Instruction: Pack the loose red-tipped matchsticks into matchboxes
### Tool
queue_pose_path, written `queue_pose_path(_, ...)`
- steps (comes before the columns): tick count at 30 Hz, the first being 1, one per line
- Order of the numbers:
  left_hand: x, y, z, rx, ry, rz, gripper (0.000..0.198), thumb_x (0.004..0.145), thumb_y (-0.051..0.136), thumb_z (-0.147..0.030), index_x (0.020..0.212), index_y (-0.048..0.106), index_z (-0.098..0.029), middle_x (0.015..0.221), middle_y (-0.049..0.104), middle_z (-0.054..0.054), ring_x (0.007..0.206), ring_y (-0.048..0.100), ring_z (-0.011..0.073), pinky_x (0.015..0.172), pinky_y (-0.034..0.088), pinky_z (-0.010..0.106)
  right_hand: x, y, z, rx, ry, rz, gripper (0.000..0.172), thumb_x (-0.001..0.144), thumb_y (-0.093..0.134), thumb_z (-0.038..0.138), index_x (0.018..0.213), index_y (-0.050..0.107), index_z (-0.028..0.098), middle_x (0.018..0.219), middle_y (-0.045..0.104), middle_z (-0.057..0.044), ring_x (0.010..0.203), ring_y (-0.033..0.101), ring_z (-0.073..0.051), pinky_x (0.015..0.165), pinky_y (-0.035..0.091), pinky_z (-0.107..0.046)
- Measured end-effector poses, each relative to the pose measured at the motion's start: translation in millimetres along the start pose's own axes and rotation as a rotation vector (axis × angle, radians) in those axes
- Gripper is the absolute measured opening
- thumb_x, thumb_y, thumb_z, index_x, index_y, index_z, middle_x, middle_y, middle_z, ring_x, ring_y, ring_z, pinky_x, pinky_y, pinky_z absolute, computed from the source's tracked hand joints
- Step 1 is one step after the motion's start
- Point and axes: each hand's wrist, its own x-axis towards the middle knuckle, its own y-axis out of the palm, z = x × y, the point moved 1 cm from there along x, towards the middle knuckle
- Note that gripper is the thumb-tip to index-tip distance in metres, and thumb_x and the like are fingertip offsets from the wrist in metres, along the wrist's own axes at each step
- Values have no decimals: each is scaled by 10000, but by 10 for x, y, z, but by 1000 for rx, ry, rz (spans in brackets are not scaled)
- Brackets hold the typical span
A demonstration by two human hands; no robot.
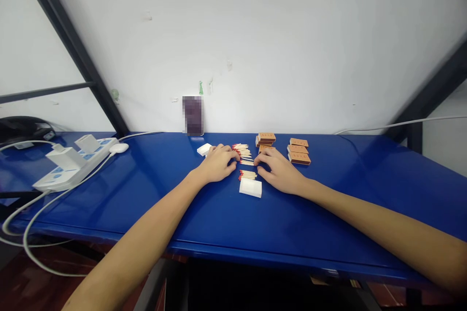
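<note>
A pile of red-tipped matches [241, 151] lies on the blue table between my two hands. My left hand [218, 164] rests at the red heads, fingers bent, thumb apart from the index finger. At the bare stick ends is my right hand [279, 171], its thumb and index finger also apart. A few matches span the gap between my fingertips. Closer to me, a smaller bunch of matches [248, 175] sits just behind a white matchbox tray [250, 188]. Another white tray [204, 149] is partly hidden by my left hand.
Orange matchboxes [266, 138] are stacked behind my right hand, and more matchboxes [299, 157] stand to the right. A phone-like dark panel [193, 115], blurred, leans on the wall. A white power strip [78, 165] with plugs and cables occupies the table's left side.
</note>
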Motion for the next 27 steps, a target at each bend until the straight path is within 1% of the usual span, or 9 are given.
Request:
queue_pose_path(7, -3, 2, -3, 2, 2, 2, 250, 929, 464, -229, 1095, 650, -230, 1066, 614, 70, 1028, 540, 257, 937, 400, 441, -6, -10, 8, 3, -5, -13, 148, 860, 506, 175, 918, 637, 212, 971, 622, -88, 978, 591, -268, 883, 497, -455)
queue_pose_path(11, 0, 0, -7, 11, 5, 7, 251, 930, 461, -229, 1095, 650, -224, 1065, 618, 69, 1020, 546, 258, 926, 405, 443, -6, -11, 10, 22, -39, -13, 224, 886, 492, 190, 1038, 655, 200, 1034, 646, -106, 1023, 593, -278, 914, 493, -472)
queue_pose_path(15, 0, -9, -18, 11, 14, 4, 242, 930, 463, -228, 1077, 656, -225, 1063, 626, 66, 1012, 552, 252, 923, 405, 433, -5, 0, 2, 60, -97, 14, 294, 907, 485, 198, 1133, 672, 219, 1140, 676, -100, 1103, 589, -284, 980, 472, -501)
queue_pose_path(17, -1, -13, -22, 11, 18, 3, 236, 933, 465, -231, 1071, 657, -229, 1064, 631, 62, 1017, 553, 251, 925, 402, 427, -3, 1, 2, 59, -108, 29, 310, 912, 478, 203, 1139, 689, 216, 1168, 681, -101, 1125, 589, -286, 994, 469, -506)
queue_pose_path(21, 0, -17, -27, 12, 13, 5, 222, 953, 466, -254, 1061, 660, -233, 1074, 637, 59, 1022, 558, 251, 923, 399, 423, 1, -10, 14, 55, -100, 35, 315, 911, 475, 206, 1105, 723, 213, 1137, 699, -102, 1092, 608, -285, 974, 489, -496)
queue_pose_path(27, 6, -19, -37, 17, 11, 13, 224, 964, 465, -251, 1068, 663, -232, 1070, 640, 59, 1024, 564, 249, 920, 395, 420, 4, -4, 8, 61, -101, 42, 311, 915, 472, 208, 1105, 718, 199, 1134, 704, -102, 1095, 608, -280, 977, 485, -497)
